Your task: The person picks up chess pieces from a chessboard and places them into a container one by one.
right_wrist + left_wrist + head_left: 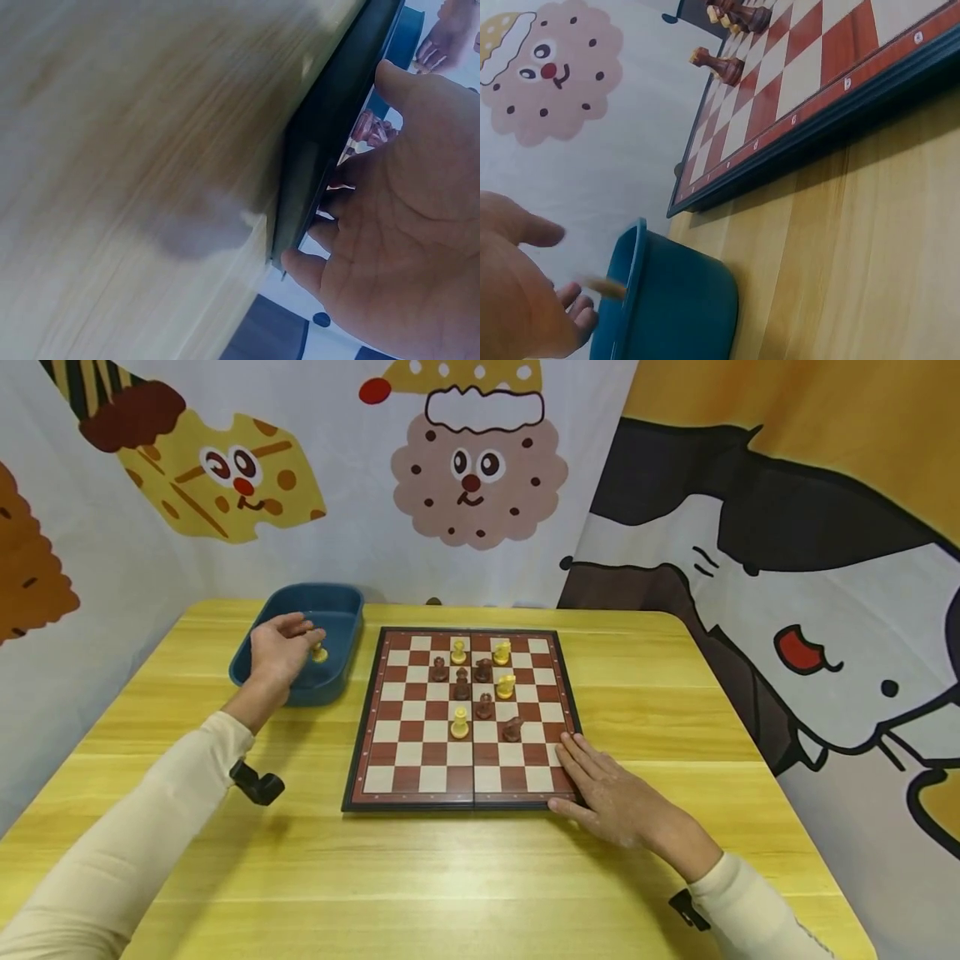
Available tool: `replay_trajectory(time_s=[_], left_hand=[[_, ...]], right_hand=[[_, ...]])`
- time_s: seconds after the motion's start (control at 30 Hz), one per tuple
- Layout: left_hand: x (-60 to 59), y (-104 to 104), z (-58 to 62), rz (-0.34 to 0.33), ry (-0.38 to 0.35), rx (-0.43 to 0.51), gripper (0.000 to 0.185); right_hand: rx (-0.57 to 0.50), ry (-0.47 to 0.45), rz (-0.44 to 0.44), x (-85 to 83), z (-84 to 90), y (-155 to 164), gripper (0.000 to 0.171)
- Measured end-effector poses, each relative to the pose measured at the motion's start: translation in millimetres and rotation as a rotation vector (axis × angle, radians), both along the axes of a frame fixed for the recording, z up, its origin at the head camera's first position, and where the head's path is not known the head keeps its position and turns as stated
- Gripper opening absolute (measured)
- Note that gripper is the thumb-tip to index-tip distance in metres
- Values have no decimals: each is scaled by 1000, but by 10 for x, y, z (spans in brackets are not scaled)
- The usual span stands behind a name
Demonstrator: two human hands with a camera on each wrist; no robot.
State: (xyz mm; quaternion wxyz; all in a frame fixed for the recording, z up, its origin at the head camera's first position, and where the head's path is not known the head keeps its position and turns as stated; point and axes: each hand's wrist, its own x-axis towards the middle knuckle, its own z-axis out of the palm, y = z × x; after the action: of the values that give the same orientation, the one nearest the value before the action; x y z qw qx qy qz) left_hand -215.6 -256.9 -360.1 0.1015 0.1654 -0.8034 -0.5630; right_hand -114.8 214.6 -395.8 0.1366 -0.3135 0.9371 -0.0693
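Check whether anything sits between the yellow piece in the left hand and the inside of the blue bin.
Nothing visible does. The left hand holds the yellow chess piece directly over the open blue bin, with no lid or other object beneath it. The other pieces all stand on the chessboard, off to the side.

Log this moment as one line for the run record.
left hand: over bin, pinching yellow piece | right hand: flat on board corner | pieces left mid-board
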Motion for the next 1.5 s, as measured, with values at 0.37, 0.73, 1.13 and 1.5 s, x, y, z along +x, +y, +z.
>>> replay_trajectory(time_s=[0.37, 0.73, 1.13, 1.5], left_hand=[[54, 131, 14, -70, 49, 68, 66], [45, 246, -57, -186, 177, 132, 55], [-7, 404, -58, -269, 190, 159, 54], [-51, 574, -121, -303, 184, 131, 57]], right_hand=[[15, -6, -17, 6, -31, 17, 87], [-4, -46, -21, -9, -39, 30, 87], [10, -61, -25, -9, -21, 19, 87], [11, -65, -23, -18, -32, 7, 87]])
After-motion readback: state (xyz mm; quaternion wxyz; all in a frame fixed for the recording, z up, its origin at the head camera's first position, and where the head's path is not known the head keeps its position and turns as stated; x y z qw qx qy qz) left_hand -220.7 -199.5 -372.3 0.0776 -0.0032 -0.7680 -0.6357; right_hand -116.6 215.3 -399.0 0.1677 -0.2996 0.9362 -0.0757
